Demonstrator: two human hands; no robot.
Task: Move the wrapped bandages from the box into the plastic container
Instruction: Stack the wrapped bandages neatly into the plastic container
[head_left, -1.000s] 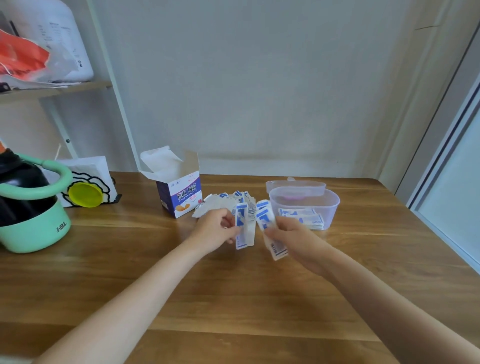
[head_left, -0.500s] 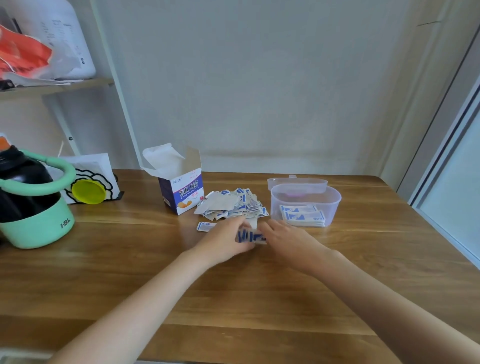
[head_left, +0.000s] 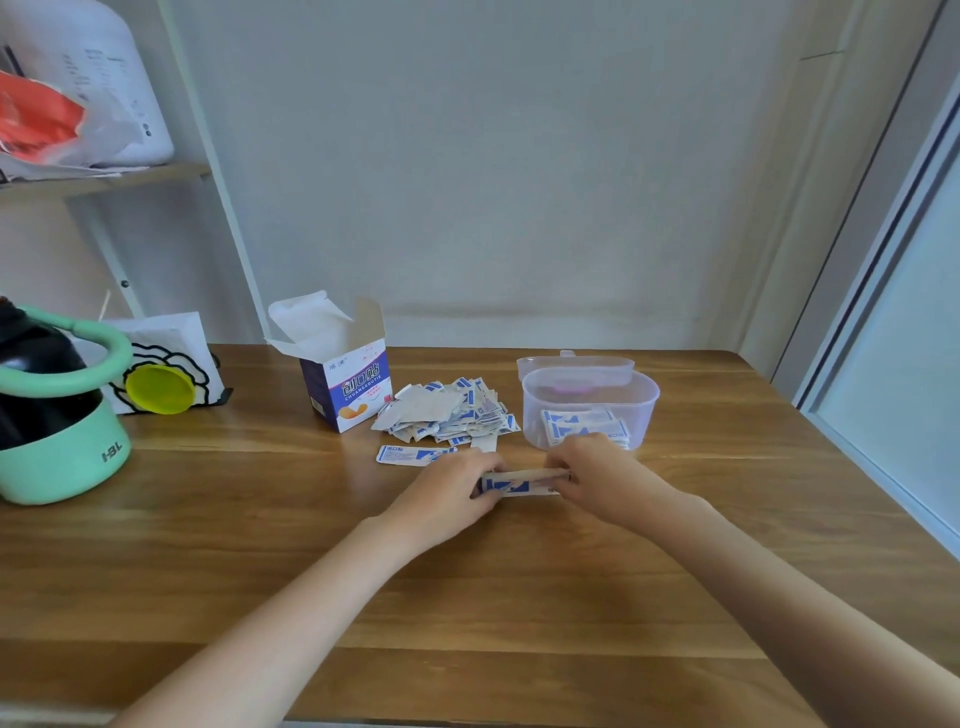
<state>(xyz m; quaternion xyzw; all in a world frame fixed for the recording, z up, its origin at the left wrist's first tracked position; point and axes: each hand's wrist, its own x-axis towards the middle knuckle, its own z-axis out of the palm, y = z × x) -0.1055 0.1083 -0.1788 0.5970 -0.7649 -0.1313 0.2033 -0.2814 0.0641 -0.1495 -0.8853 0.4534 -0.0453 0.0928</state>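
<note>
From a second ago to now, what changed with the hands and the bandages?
The left hand and right hand brought their separate upright bunches down and together; both now hold one flat stack of wrapped bandages on the table. One bandage now lies alone. The box, loose pile and plastic container stayed put.

Home room: wooden table (head_left: 467, 597), cluttered shelf (head_left: 104, 176).
</note>
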